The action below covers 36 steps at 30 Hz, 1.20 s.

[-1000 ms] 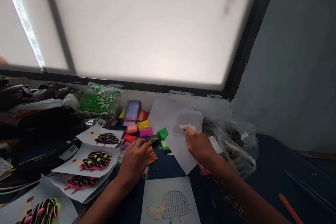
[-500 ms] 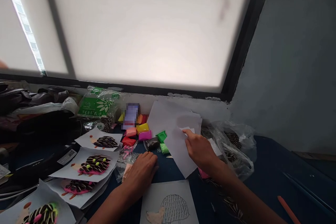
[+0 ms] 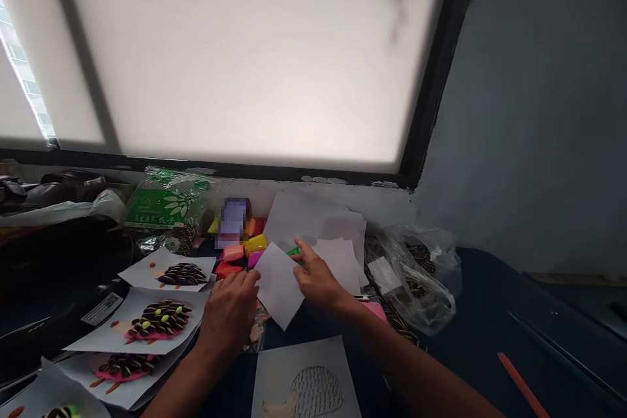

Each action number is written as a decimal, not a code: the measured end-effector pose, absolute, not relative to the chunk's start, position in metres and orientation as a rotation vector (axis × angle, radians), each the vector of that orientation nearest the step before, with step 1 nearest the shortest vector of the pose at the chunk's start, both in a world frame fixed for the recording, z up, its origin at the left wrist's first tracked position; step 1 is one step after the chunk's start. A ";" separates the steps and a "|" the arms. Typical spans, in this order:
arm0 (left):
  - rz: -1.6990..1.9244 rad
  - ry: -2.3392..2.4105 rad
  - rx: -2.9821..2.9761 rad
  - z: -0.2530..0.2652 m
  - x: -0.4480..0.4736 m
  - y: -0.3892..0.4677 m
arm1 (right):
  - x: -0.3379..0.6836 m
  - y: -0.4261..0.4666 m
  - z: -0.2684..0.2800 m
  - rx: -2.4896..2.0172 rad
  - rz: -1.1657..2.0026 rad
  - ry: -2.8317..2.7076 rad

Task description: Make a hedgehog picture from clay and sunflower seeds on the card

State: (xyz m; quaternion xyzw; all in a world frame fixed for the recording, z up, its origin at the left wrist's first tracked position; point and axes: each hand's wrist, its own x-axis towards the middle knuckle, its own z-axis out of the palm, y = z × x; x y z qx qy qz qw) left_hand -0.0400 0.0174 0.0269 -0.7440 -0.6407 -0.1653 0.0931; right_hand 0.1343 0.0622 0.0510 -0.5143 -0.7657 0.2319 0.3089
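Holding a white sheet of paper (image 3: 277, 282) between them, the left hand (image 3: 230, 310) pinches its left edge with curled fingers and the right hand (image 3: 317, 279) grips its right edge, thumb on top, so the sheet hangs tilted just above the dark blue table (image 3: 490, 313). Just beyond the right hand lies a loose stack of more white papers (image 3: 321, 225), and between the two hands, past the held sheet, sit bright clay blocks (image 3: 245, 245) in yellow, orange, pink and green, partly covered by the sheet. Left of the left hand lie paper sheets bearing hedgehog pictures (image 3: 161, 320) made of striped seeds on pink clay, overlapping one another. Below both hands lies a drawn hedgehog outline (image 3: 306, 385) on paper, cut off by the lower edge. Right of the right hand a clear plastic bag (image 3: 416, 274) holds striped seeds, and a pink piece peeks out beside the wrist. Farther beyond the left hand stands a green seed packet (image 3: 166, 199) against the sill. An orange stick (image 3: 522, 385) lies far right on the table. Behind everything rises a large frosted window (image 3: 255, 52) in a dark frame, with a grey wall (image 3: 539, 111) to its right. Dark bags at the far left are hard to make out.
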 end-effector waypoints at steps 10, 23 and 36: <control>-0.438 -1.446 -2.735 0.004 -0.014 0.015 | 0.173 0.086 0.047 -1.403 0.593 -2.009; -0.131 -1.749 -2.390 0.002 -0.022 0.018 | 0.152 0.059 0.035 -1.402 0.126 -2.461; -1.087 -1.771 -2.474 0.001 -0.020 0.021 | 0.160 0.057 0.066 -1.180 0.299 -2.127</control>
